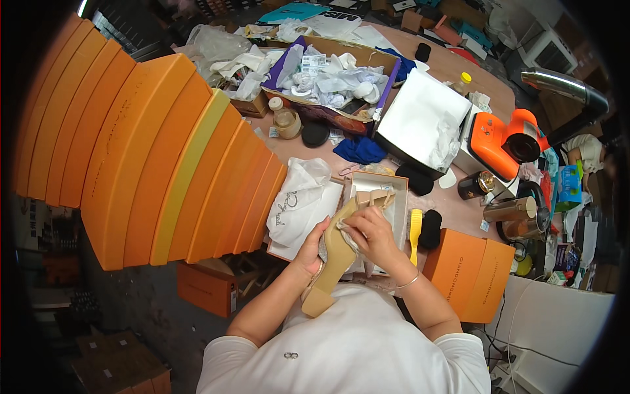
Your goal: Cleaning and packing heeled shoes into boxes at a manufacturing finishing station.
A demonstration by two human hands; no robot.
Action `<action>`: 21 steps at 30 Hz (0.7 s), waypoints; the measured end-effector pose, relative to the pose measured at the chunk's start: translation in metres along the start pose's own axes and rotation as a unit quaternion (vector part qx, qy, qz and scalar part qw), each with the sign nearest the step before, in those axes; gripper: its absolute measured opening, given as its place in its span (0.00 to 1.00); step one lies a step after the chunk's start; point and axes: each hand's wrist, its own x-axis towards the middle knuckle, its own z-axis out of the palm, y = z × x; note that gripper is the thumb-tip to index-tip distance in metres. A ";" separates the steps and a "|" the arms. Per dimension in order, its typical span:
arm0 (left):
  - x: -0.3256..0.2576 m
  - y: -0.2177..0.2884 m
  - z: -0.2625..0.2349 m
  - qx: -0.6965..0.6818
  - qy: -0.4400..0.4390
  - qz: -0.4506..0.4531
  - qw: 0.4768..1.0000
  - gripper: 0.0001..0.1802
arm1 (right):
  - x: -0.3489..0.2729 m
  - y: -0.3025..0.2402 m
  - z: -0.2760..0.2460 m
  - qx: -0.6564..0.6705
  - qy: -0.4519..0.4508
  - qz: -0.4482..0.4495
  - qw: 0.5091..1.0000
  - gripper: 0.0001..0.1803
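A beige high-heeled sandal (pixel 336 259) is held at a slant close to my white shirt, its block heel toward me and its straps pointing away. My left hand (pixel 310 251) is closed around the sandal's side. Pinched in my right hand (pixel 371 238) is a crumpled piece of white tissue or cloth (pixel 342 226), pressed against the sandal's edge near the straps. Behind the sandal stands an open shoebox (pixel 401 187) with a pale inside, partly covered by my hands. White wrapping with dark script (pixel 295 205) lies to its left, over a white box part.
Tall stacked orange shoeboxes (pixel 141 157) crowd the left. A yellow-handled brush (pixel 415 231) and an orange box (pixel 467 272) are at the right. Farther back are a paper-filled purple box (pixel 388 65), a bottle (pixel 286 123), a white open box (pixel 423 108) and an orange device (pixel 492 144).
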 end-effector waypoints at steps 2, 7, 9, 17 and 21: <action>-0.012 0.008 0.010 0.011 0.014 0.009 1.000 0.27 | 0.003 -0.016 -0.001 -0.049 -0.025 -0.021 0.998 0.18; -0.012 0.013 -0.017 0.007 -0.022 -0.040 0.999 0.27 | 0.014 -0.019 -0.012 -0.025 -0.176 0.028 0.984 0.17; -0.011 0.014 -0.025 0.008 -0.023 -0.039 0.999 0.27 | 0.026 -0.012 -0.008 -0.002 -0.210 0.074 0.975 0.14; -0.008 0.038 -0.043 -0.040 -0.005 0.004 0.999 0.25 | 0.050 -0.007 0.037 -0.015 -0.108 0.010 0.994 0.12; -0.007 0.048 -0.041 -0.063 0.054 0.034 0.996 0.24 | 0.104 0.048 0.052 0.262 0.003 0.147 0.954 0.12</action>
